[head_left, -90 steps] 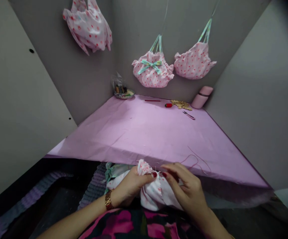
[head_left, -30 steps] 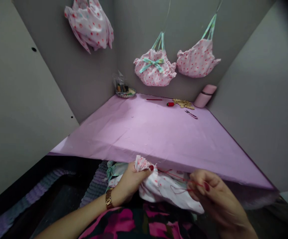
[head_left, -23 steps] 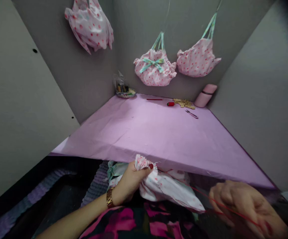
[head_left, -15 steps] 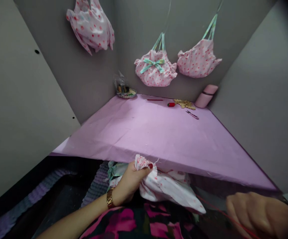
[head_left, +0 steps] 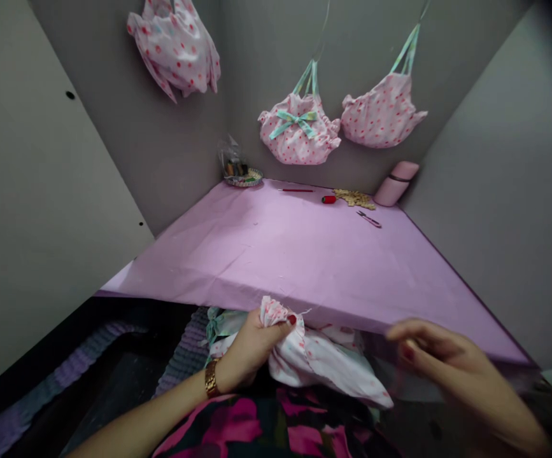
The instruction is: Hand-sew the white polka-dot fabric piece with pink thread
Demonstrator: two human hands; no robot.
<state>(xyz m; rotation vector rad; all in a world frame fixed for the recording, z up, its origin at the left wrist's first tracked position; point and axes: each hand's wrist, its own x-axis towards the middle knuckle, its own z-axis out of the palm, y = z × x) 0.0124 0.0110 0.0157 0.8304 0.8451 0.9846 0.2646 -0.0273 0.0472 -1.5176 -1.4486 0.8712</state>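
Note:
A white garment with pink dots (head_left: 337,372) lies bunched over my lap, below the table's front edge. My left hand (head_left: 256,343) is closed on its gathered edge, with the thumb on top near a seam and some loose thread ends. To the right and apart from the cloth, my right hand (head_left: 442,366) is raised, its thumb and forefinger brought together. Motion smears it, and what it pinches is too small to make out. A faint reddish blur shows below its thumb. Mint-green ties (head_left: 216,324) show left of the garment.
The pink-covered table (head_left: 280,242) carries a red thread spool (head_left: 328,200), thread snips (head_left: 369,219), a thin red stick (head_left: 296,190), a heap of small tan pieces (head_left: 354,198), a pink bottle (head_left: 396,184) and a small basket (head_left: 247,180). Dotted garments (head_left: 299,137) hang above.
My right hand has moved up and left from the lower right corner, turning from a fist into a pinch. The taut red thread no longer shows clearly. My left hand keeps its hold.

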